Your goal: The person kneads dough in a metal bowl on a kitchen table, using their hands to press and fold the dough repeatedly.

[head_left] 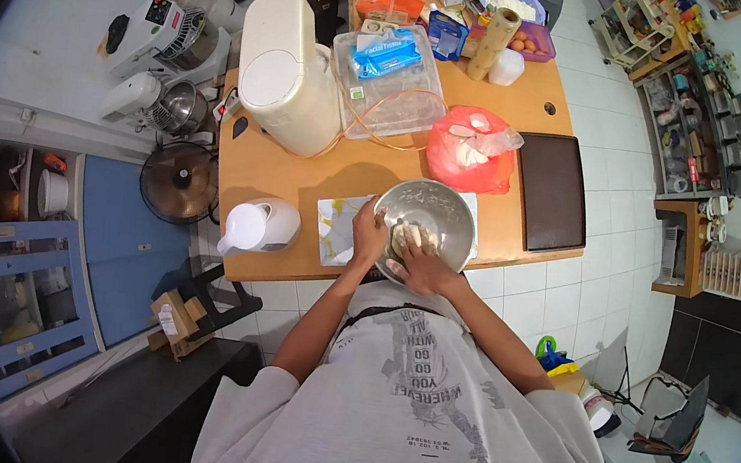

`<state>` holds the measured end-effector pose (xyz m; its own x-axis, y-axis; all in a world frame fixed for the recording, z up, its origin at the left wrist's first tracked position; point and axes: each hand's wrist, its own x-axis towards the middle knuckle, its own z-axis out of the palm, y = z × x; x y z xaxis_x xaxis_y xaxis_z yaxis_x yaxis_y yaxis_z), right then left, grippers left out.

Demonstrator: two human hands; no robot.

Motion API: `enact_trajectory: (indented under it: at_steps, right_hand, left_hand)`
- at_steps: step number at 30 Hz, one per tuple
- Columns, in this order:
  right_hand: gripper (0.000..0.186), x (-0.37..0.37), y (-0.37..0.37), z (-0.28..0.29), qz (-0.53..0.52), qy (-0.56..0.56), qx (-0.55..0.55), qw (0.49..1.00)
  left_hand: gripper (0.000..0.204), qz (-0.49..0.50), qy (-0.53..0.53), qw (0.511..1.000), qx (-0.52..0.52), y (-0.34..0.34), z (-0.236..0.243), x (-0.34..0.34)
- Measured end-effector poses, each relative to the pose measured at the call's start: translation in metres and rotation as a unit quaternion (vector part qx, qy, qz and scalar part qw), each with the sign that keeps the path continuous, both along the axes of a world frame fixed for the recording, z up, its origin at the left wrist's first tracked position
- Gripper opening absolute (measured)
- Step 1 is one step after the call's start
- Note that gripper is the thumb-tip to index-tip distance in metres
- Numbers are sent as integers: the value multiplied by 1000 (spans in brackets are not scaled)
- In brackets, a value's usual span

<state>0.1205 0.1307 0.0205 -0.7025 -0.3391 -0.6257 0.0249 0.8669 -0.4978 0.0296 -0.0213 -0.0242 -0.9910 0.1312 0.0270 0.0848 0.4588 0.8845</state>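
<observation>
A round metal bowl [449, 209] sits at the front edge of the wooden table, tilted toward me. Its inner wall carries pale smears. My left hand [368, 233] grips the bowl's left rim, with the thumb side toward the inside. Inside the bowl, my right hand [422, 267] presses on a lump of pale dough [407, 234], its fingers spread over the lump. Part of the dough is hidden beneath that hand. Under the bowl lies a patterned white and yellow sheet [335, 227].
Left of the bowl stands a white jug [262, 226], with a large cream appliance [281, 68] behind it. A red plastic bag [468, 156] and a dark baking tray [555, 194] are to the right. Farther back are a clear plastic box [390, 109] and a purple egg container [534, 42].
</observation>
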Motion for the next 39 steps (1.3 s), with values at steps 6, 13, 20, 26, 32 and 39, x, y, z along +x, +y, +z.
enact_trajectory:
  at_steps: [6, 13, 20, 26, 32, 39]
  right_hand:
    - [81, -44, 17, -36, 87, 12, -19, 996]
    - [60, -61, 49, 7, -126, 120, -93, 980]
    - [63, -23, 21, -1, -34, 243, 24, 969]
    - [54, -8, 39, 7, -1, 247, -96, 964]
    - [60, -30, 52, 1, 12, 141, -94, 985]
    - [53, -45, 66, 56, -187, 217, -308, 907]
  left_hand:
    - [35, 7, -86, 995, 55, 6, 11, 1]
    - [35, 15, -86, 996, 37, 0, -1, -4]
    - [32, 30, -38, 999, -16, 7, 10, -6]
    - [34, 43, -60, 997, -27, 8, 7, -6]
    - [36, 57, -66, 996, -6, 12, 8, 0]
    - [36, 76, -60, 995, -1, 1, 10, 12]
